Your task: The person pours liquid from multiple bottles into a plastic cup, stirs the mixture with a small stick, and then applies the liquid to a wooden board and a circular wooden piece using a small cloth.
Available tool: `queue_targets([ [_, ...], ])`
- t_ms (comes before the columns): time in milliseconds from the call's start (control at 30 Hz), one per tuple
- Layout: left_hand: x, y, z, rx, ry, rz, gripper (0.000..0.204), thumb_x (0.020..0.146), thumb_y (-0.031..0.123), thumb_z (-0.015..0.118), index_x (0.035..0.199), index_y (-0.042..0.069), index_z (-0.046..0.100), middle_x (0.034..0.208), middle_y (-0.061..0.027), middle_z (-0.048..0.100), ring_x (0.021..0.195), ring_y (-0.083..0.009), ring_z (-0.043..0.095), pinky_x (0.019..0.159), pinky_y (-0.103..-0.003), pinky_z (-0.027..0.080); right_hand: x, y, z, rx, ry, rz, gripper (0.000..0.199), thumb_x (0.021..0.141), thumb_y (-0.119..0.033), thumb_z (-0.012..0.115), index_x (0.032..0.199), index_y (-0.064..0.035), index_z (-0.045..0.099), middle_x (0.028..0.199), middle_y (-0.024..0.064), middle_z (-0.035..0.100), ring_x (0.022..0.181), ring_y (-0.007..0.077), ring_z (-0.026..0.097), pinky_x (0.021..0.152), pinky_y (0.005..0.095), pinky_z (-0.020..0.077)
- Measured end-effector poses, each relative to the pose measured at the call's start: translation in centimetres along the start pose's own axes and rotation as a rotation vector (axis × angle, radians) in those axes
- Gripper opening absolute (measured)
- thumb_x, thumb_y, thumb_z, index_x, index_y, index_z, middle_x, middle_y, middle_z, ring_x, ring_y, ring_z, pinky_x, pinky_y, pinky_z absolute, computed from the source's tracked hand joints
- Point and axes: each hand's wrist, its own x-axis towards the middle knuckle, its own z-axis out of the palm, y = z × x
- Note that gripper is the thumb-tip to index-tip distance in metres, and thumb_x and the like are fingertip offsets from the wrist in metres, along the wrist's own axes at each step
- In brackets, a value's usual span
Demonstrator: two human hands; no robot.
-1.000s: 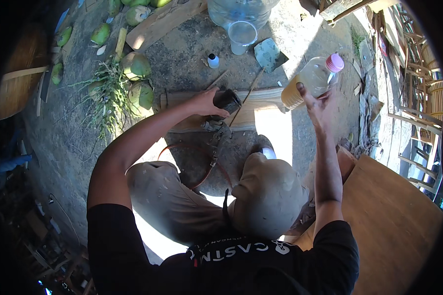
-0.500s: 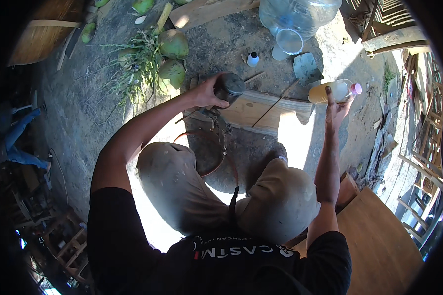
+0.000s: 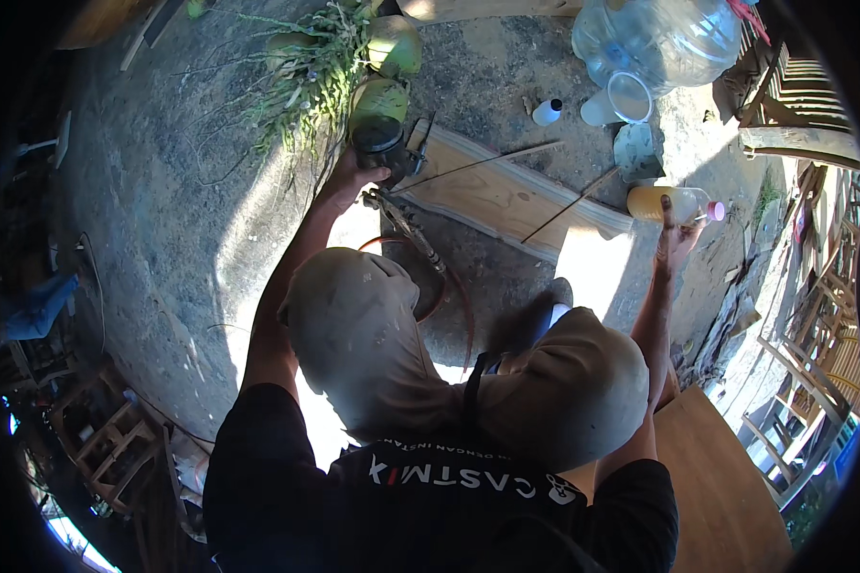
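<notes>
My left hand (image 3: 352, 180) is closed around the dark cylindrical cup (image 3: 380, 143) of what looks like a spray gun, beyond the left end of a wooden board. The gun's metal body (image 3: 407, 227) hangs below the cup toward my knees, and an orange-brown hose (image 3: 466, 304) runs from it between my legs. Over on the right, my right hand (image 3: 677, 241) grips a clear plastic bottle (image 3: 652, 202) lying on its side in the air, with yellowish liquid inside and a pink cap. The bottle's underside is partly hidden by my fingers.
The pale wooden board (image 3: 492, 186) lies on the ground with thin sticks across it. Beyond it stand a small white bottle (image 3: 547, 113) with a black cap, a clear plastic cup (image 3: 602, 107) and a large water jug (image 3: 655, 43). Green coconuts (image 3: 394, 46) lie at upper left.
My left hand has moved left with the cup, off the board's left end, uncovering more of the board. The view has shifted. My right hand still holds the bottle.
</notes>
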Motion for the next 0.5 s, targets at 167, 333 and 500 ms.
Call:
queue_targets([
  [167, -1.2, -2.3, -0.9, -0.048, 0.066, 0.056, 0.087, 0.078, -0.004, 0.084, 0.153, 0.009, 0.043, 0.136, -0.0080, 0.062, 0.126, -0.0215, 0.060, 0.107, -0.042, 0.053, -0.4, 0.2, -0.3, -0.012, 0.009, 0.011, 0.083, 0.085, -0.017, 0.093, 0.151, -0.0054, 0.043, 0.138, 0.0122, 0.059, 0.125, 0.0248, 0.058, 0.112, 0.0413, 0.0447],
  [333, -0.9, -3.5, 0.9, 0.032, 0.144, 0.136, 0.088, 0.075, 0.005, 0.095, 0.148, 0.007, 0.045, 0.135, -0.0094, 0.063, 0.123, -0.0208, 0.063, 0.104, -0.039, 0.056, -0.9, 0.9, -1.1, -0.033, 0.014, 0.013, 0.087, 0.084, -0.018, 0.094, 0.152, -0.0039, 0.041, 0.139, 0.0126, 0.058, 0.128, 0.0254, 0.056, 0.114, 0.0414, 0.0428],
  [500, 0.0, -4.9, 0.6, 0.191, 0.249, 0.265, 0.083, 0.074, 0.006, 0.097, 0.142, 0.005, 0.049, 0.128, -0.0098, 0.068, 0.115, -0.0202, 0.068, 0.099, -0.037, 0.059, -1.2, 0.9, 0.0, -0.005, 0.011, 0.032, 0.089, 0.084, -0.015, 0.094, 0.154, -0.0032, 0.040, 0.142, 0.0126, 0.058, 0.130, 0.0251, 0.055, 0.115, 0.0412, 0.0421],
])
